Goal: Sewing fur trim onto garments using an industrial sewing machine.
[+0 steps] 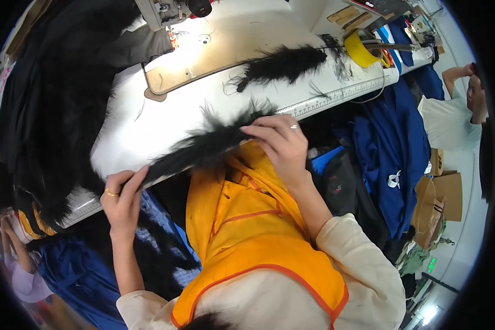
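Note:
A strip of black feathery trim (203,146) stretches along the near edge of the white worktable. Its left end is pinched between the thumb and fingers of my left hand (122,199). Near its other end my right hand (283,144) has closed on it, fingers over the top. Between the two hands the strip runs fairly straight, with wisps sticking up on the far side. A second black feathery strip (286,65) lies loose farther back. Behind my hands stands a sewing machine (162,12), its lamp lighting the tan machine plate (198,69); dark fabric reaches its needle area.
A large black garment (52,104) covers the table's left side. At the back right are a yellow tape roll (362,50) and scissors. A ruler strip (335,100) follows the front edge. Blue garments (388,159) hang at the right. Other people are at both sides.

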{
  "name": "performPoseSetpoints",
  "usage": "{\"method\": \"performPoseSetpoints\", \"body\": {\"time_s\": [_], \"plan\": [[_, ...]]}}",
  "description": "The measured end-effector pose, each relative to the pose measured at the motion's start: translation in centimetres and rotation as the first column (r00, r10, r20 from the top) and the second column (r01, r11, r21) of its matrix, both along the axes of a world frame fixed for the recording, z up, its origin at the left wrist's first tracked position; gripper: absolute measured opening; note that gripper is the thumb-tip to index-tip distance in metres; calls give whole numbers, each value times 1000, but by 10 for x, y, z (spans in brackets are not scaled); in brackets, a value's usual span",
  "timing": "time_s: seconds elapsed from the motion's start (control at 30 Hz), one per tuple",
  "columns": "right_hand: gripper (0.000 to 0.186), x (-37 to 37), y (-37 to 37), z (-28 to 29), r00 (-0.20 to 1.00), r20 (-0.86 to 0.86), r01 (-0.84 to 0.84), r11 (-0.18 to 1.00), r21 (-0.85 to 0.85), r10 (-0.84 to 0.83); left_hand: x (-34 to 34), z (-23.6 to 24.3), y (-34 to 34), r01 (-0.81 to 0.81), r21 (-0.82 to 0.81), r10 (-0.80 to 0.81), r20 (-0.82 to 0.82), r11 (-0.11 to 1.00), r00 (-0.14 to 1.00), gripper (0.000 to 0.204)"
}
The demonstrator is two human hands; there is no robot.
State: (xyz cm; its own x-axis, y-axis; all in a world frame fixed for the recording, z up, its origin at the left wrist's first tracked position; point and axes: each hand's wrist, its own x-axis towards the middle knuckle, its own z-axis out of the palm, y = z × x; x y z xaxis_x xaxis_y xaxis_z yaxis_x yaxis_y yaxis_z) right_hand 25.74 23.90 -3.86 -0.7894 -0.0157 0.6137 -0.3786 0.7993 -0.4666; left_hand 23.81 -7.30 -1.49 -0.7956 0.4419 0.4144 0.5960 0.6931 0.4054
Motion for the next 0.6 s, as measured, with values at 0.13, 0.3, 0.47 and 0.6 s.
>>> {"method": "performPoseSetpoints", "body": {"time_s": [0.13,0.3,0.47,0.6], "plan": [[26,-4,-17,-4,993,-78,-89,996,-24,87,5,-8,-30,-156,50,155,16,987,988,45],[24,-10,-18,-10,982,-185,-39,999,31,44,17,16,7,-131,-193,90,-205,972,975,62],[17,40,-48,-19,986,-105,-143,979,-149,128,25,-20,108,303,54,-308,109,951,945,62],[18,150,13,-59,859,445,404,870,-284,-253,35,-40,94,283,-5,-216,633,959,743,50]]}}
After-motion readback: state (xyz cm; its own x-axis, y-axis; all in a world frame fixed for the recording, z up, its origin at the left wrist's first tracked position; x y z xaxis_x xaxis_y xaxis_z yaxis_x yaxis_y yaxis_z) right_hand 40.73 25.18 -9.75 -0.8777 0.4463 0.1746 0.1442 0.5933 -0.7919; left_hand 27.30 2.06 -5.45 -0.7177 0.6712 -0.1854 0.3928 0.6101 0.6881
